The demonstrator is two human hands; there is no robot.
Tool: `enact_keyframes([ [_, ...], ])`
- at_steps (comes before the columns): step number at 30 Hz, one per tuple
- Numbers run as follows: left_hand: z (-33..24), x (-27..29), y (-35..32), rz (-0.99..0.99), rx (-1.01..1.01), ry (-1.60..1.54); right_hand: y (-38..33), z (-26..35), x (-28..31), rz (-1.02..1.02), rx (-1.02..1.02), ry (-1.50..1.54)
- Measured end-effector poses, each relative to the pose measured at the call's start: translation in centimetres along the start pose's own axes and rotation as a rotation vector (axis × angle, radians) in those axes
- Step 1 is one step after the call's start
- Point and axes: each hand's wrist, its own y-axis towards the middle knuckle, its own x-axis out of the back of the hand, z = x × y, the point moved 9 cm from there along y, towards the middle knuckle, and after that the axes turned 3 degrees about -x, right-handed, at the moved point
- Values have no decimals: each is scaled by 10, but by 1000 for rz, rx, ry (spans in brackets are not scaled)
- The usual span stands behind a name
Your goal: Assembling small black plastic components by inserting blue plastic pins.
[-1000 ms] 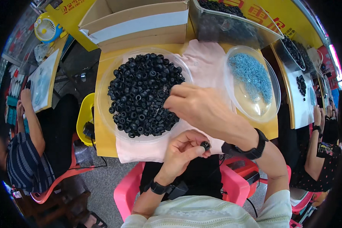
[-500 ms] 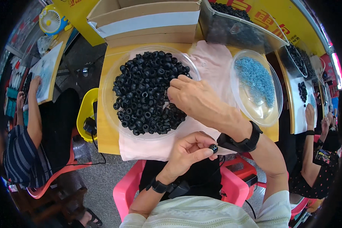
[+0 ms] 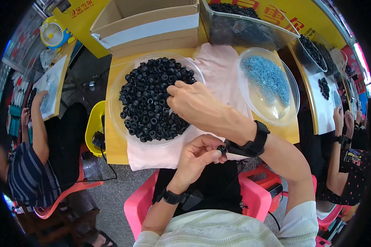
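My left hand is closed, pinching a small round black cap between thumb and fingers above my lap. Its top faces partly upward, beside the band on my right wrist. My right hand reaches across to the right side of a heap of black caps, many hollow with round openings. Its fingers are curled, and the fingertips are hidden, so what they hold cannot be made out. The heap lies in a shallow clear round tray on a pink cloth.
Another clear round tray at right holds tiny blue pieces. Behind stand an open cardboard box and a clear bin of black parts. A yellow bucket is left of the table. Other people work at both sides.
The whole view has shifted, so the trays appear further left. My right hand stays at the heap, its fingers slightly further over it. My left hand keeps the cap and has risen a little.
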Motion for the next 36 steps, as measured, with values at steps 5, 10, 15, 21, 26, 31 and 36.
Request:
enact_keyframes([
  [5, -1, -2, 0, -43, 15, 55, -1, -7, 3, -42, -35, 88],
  [10, -5, 1, -2, -51, -31, 1, -29, -28, 57, -215, -161, 310],
  [15, -6, -1, -2, -37, -56, -16, -106, -36, 56, -110, -402, 271],
  [21, -7, 1, -2, -52, -112, -18, -148, -35, 37, -70, -508, 196],
  [26, -8, 1, -3, -54, -127, -3, -156, -41, 53, -70, -568, 355],
  [31, -8, 1, -1, -53, -123, -1, -148, -30, 45, -76, -406, 264],
  [36, -6, 1, 0, -90, -61, -10, -143, -23, 33, 5, -360, 197],
])
